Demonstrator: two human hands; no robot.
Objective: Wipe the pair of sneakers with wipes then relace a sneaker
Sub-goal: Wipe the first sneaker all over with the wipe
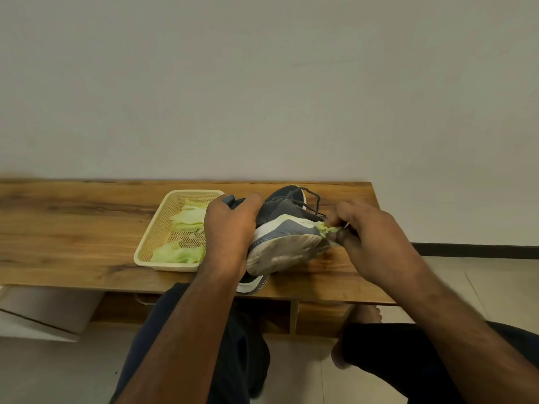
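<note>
My left hand grips the heel end of a grey sneaker and holds it tilted on its side above the table, its dirty white sole facing me. My right hand pinches a crumpled pale green wipe against the sneaker's toe. Dark laces hang loose from the top. A second sneaker lies beneath the held one near the table's front edge, mostly hidden.
A cream plastic basket with several pale green wipes sits on the wooden table just left of my left hand. The wall runs behind the table. My knees and a bare foot are below the table's front edge.
</note>
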